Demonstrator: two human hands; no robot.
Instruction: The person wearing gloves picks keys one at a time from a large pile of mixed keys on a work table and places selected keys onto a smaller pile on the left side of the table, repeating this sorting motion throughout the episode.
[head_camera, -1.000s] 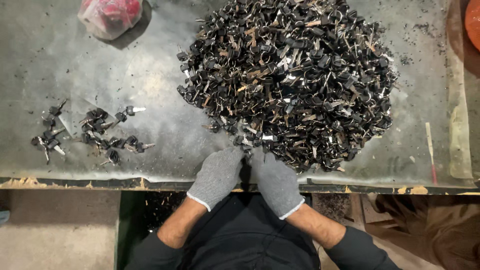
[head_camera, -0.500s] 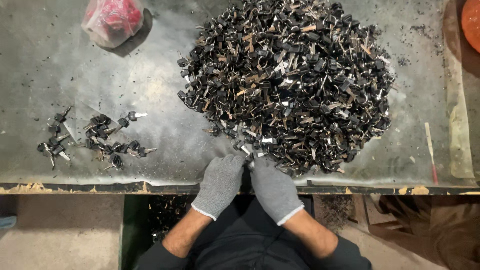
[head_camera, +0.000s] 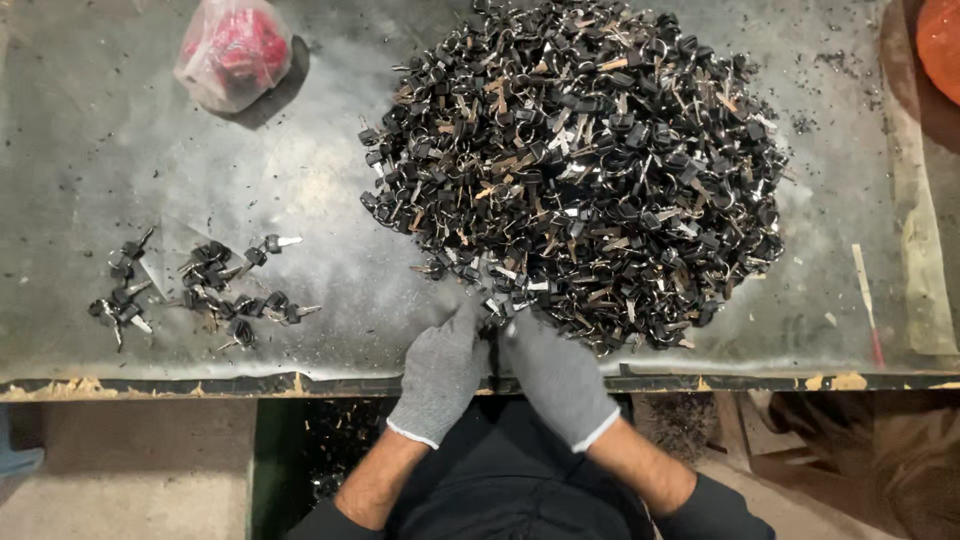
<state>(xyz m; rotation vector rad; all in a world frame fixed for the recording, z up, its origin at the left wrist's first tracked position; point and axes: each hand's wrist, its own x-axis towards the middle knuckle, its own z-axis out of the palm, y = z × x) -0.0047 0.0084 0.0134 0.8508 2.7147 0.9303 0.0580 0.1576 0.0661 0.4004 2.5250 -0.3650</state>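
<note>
While both gloved hands — left hand (head_camera: 440, 372), right hand (head_camera: 556, 375) — pinch keys at the key pile (head_camera: 590, 170) edge, each grip stays narrow.

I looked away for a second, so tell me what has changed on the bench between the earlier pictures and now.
Very little. Both gloved hands, the left hand and the right hand, stay together at the near edge of the big pile of black-headed keys, fingers working at a few pieces; whether they grip one is hidden. The small group of keys and the plastic bag stayed put on the metal bench.
</note>
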